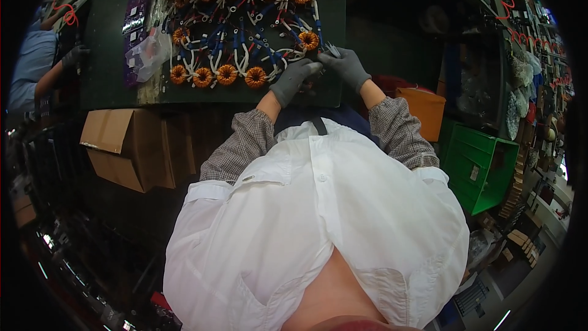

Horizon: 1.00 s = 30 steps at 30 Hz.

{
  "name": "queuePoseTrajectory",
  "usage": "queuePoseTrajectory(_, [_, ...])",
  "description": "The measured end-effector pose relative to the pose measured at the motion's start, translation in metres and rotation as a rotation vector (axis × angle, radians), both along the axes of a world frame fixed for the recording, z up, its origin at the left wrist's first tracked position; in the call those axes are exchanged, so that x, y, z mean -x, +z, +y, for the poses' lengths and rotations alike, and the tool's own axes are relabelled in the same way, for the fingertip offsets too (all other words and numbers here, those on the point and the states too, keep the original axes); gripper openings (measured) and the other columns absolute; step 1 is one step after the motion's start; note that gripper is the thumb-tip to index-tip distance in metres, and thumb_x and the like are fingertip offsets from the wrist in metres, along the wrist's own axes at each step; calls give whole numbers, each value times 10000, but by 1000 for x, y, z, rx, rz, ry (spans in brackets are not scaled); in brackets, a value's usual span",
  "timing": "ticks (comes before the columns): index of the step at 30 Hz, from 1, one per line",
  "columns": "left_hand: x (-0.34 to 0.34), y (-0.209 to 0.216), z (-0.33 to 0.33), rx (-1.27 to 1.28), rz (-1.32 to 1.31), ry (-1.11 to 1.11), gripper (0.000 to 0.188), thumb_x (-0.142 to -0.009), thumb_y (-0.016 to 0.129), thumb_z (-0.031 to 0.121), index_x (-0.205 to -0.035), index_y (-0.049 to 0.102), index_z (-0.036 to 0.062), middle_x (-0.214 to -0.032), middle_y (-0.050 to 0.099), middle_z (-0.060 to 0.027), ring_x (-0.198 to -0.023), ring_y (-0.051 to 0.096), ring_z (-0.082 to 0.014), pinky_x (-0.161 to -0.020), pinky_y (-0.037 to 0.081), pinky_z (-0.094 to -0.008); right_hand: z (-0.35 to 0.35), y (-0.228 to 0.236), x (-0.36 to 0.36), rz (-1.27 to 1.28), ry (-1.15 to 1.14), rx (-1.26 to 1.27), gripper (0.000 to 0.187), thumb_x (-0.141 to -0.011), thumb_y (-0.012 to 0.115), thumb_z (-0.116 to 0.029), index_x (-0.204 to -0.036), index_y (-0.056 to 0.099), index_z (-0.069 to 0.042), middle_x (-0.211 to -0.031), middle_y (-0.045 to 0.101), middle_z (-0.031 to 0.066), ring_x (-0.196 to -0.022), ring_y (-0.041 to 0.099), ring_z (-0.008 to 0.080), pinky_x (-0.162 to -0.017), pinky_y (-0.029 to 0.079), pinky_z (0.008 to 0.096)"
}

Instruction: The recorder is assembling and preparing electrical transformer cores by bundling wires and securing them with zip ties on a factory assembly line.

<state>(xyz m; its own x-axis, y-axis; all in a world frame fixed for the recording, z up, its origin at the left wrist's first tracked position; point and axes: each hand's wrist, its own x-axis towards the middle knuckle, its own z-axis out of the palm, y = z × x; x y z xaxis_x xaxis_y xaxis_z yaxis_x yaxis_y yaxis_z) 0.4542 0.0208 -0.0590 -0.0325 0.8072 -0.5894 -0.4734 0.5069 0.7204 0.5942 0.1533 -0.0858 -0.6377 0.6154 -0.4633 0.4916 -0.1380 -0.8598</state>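
Copper-coloured coils (227, 75) rowed on a dark table (107, 73)

Table: carried the coils in far and near rows, some between. Left hand (297, 81), gloved, curled beside the near right coils; couldn't tell whether it held anything. Right hand (348, 68) pinched a thin pale piece (332, 49), kind unclear. Coils looked rigid, probably heavy for their size; best grip judged round the outer winding. Leads (316, 11) looked bendy, tangle-prone, poor for lifting. Ring lugs (233, 9) smallest, likely stiff.
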Motion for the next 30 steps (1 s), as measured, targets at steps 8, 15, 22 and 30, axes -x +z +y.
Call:
queuePoseTrajectory(8, [-9,-7,1,-120,373,3,264,-827,626,184,-1024,593,12,-929,619,-91,-765,609,-155,-548,519,-267,10,-4,4,71,-141,189,222,-800,721,-192,-947,685,-31,-746,644,34,-574,534,89,-517,415,236])
queuePoseTrajectory(15, [-8,-10,11,51,255,123,153,-808,645,156,-898,640,33,-780,635,-50,-626,601,-139,-486,503,-264,12,15,-1,48,-182,505,212,-800,720,-182,-950,642,-53,-577,480,-26,-419,367,52,-390,278,221])
queuePoseTrajectory(22, [-10,-19,12,71,189,173,141,-799,635,154,-879,618,39,-768,639,-45,-617,593,-126,-462,485,-253,12,14,0,-15,-199,502,226,-796,724,-212,-943,645,-59,-574,450,-48,-417,345,33,-390,252,200])
queuePoseTrajectory(30, [-24,-22,20,-23,1025,101,287,-835,603,292,-1024,597,76,-860,665,-101,-764,655,-256,-641,517,-384,11,1,-1,134,-110,125,183,-766,740,-142,-883,688,-11,-771,643,36,-651,571,96,-609,457,236])
